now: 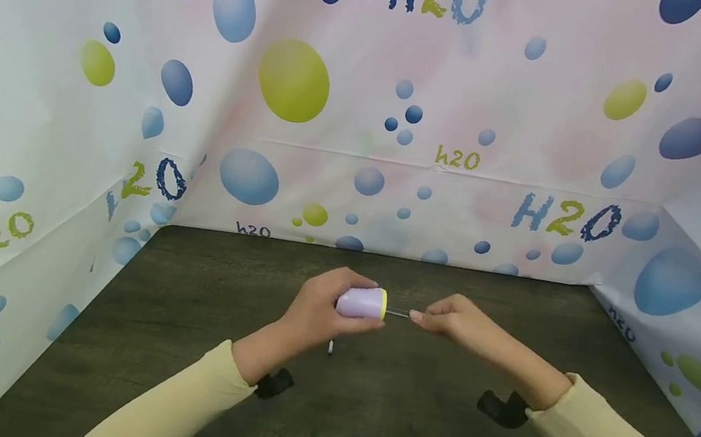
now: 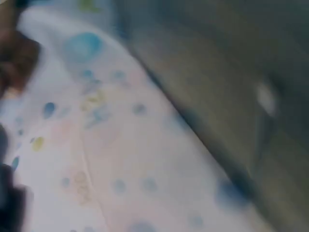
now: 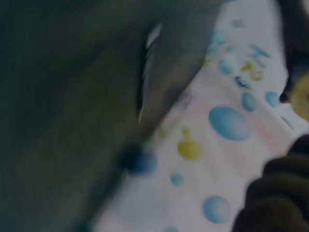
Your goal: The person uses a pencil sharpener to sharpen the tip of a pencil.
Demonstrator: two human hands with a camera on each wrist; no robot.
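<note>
In the head view my left hand [image 1: 315, 306] grips a lilac cylinder [image 1: 361, 302] lying sideways, its yellow-edged end facing right. That yellow end [image 3: 301, 99] also shows at the right edge of the right wrist view. A thin silvery stick [image 1: 398, 313] reaches from the yellow end to my right hand [image 1: 459, 323], whose thumb and fingertips pinch its outer end. Both hands are raised over the dark table. Below the left hand lies a slim pen-like thing [image 1: 330, 347]; the right wrist view shows it longer, with a pale tip, though blurred.
A dark wood-grain table [image 1: 376, 428] spreads beneath the arms. White sheeting [image 1: 350, 122] printed with blue and green drops and lettering rises at the back and both sides. Black wrist mounts [image 1: 501, 408] sit under the forearms.
</note>
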